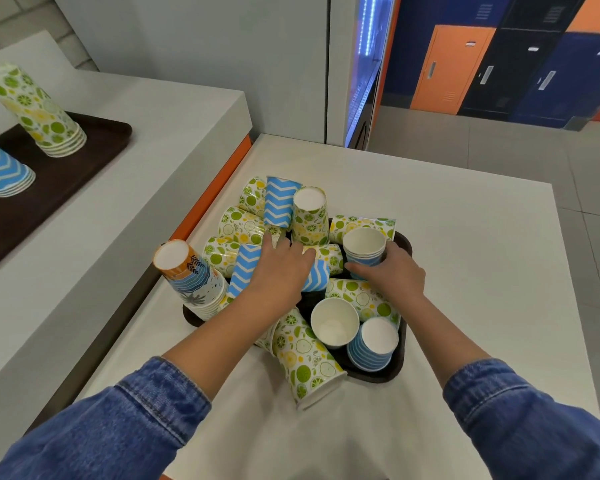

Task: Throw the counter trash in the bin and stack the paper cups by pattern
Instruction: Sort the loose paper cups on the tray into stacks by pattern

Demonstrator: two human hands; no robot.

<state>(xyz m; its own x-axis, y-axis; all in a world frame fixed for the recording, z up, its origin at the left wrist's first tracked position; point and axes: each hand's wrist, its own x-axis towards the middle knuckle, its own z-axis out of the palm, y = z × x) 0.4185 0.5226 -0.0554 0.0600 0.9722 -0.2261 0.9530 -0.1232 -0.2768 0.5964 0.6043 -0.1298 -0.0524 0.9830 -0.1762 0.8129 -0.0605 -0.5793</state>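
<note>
— Right hand (392, 271)?
— Curled round the upright blue cup stack (364, 252). Tray rim (407, 245) sits just past its knuckles, with bare table (482, 271) to its right.
— Left hand (281, 271)?
— Laid over a lying zigzag cup (318, 277); grasp unclear, cups crowding every side.

Matt paper cups (310, 216); denim sleeves (520, 420).

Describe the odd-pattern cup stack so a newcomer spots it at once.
Find the dark tray, piled high, on the near white table. At its left edge stands an upside-down cup stack. It alone shows an orange band, black leaves and blue waves; its neighbours are lime-print or blue chevron.
</note>
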